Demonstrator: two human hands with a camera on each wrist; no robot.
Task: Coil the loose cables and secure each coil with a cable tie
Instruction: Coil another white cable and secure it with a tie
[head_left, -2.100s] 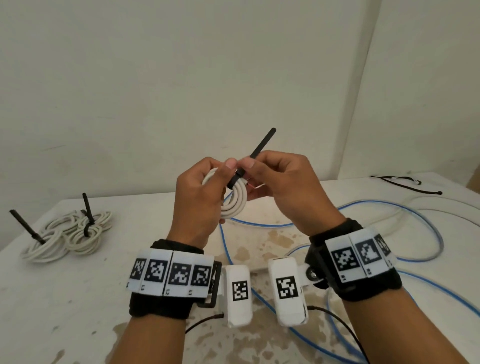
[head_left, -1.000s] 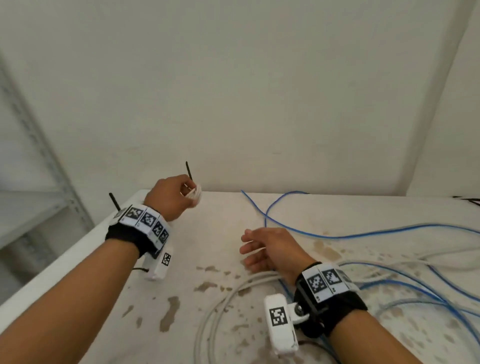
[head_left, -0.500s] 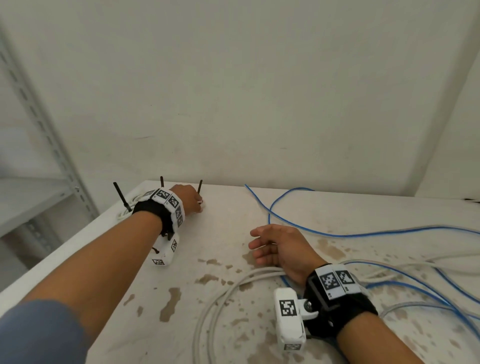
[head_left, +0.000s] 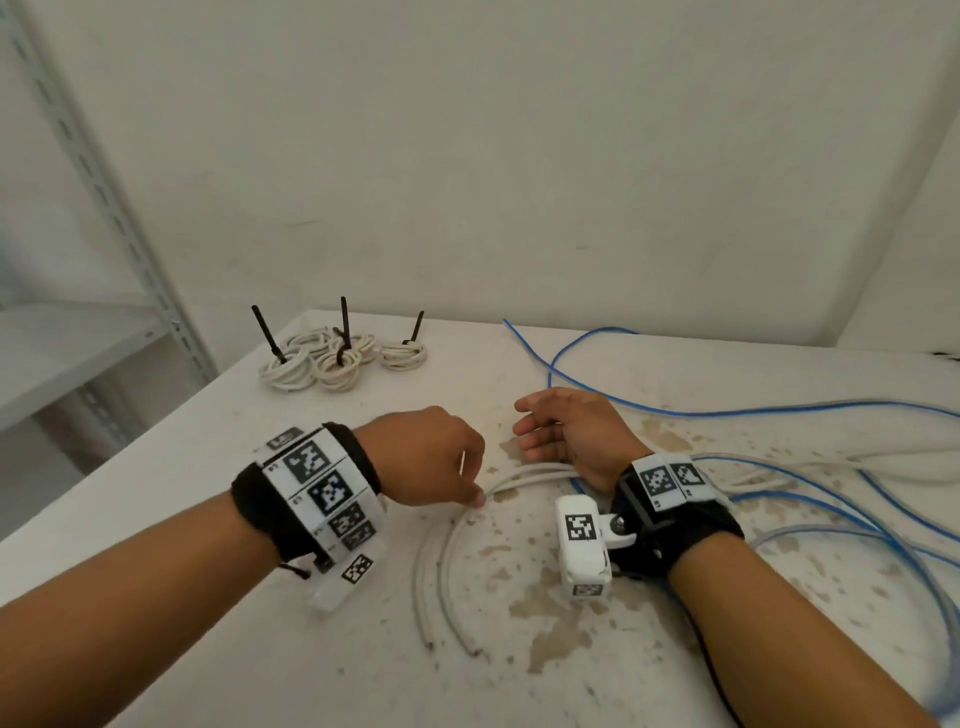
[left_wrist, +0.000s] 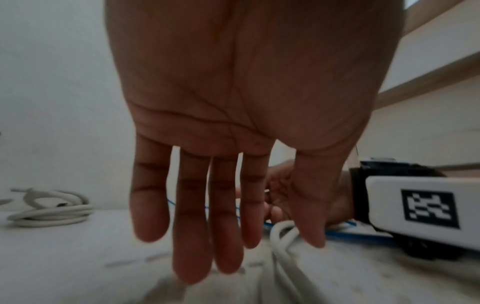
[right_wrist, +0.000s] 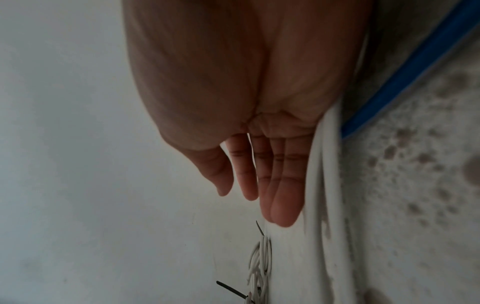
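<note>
Two loose white cables (head_left: 441, 561) curve across the stained table (head_left: 260, 649), their cut ends toward me. My left hand (head_left: 475, 493) hangs over them with straight fingers (left_wrist: 193, 246), holding nothing; its thumb tip is beside a white cable (left_wrist: 283, 257). My right hand (head_left: 530, 436) lies open on its edge, wrist on the same cables (right_wrist: 324, 205), fingers (right_wrist: 283, 201) straight and empty. Three tied white coils (head_left: 337, 366) with upright black cable ties (head_left: 343, 322) sit at the back left. Loose blue cable (head_left: 675, 413) runs behind the right hand.
More blue and pale cables (head_left: 831, 499) tangle on the right side of the table. A grey metal shelf (head_left: 78, 338) stands beyond the table's left edge. The wall (head_left: 519, 156) closes the back. One tied coil (left_wrist: 49, 214) shows in the left wrist view.
My left hand set the newly tied coil down beside the two others at the back left, let go, and came back to the loose white cables. The right hand stayed on the table, open.
</note>
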